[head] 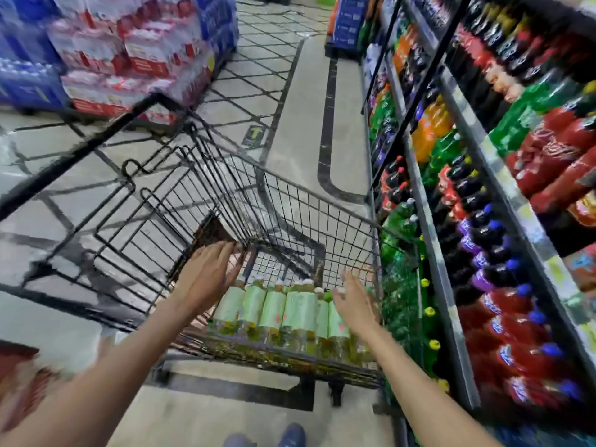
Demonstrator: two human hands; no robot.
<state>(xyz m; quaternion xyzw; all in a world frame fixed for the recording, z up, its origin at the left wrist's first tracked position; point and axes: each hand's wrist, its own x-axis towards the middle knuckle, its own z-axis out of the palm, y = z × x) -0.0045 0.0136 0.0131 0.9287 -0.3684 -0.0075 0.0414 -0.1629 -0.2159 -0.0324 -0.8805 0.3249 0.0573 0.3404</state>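
Note:
A black wire shopping cart (290,201) stands in a store aisle below me. Several bottles with pale green labels (280,314) lie side by side in its near end. My left hand (206,272) reaches into the cart above the left end of the row, fingers straight and spread, holding nothing. Just above the right end of the row hovers my right hand (356,301), also with straight fingers and nothing in it. Whether either hand touches a bottle is unclear.
Shelves of soft drink bottles (483,221) in green, red, orange and dark colours run along the right, close to the cart. Stacked shrink-wrapped bottle packs (129,53) stand at the far left. Tiled floor (306,108) stretches ahead. My shoes (290,437) show at the bottom.

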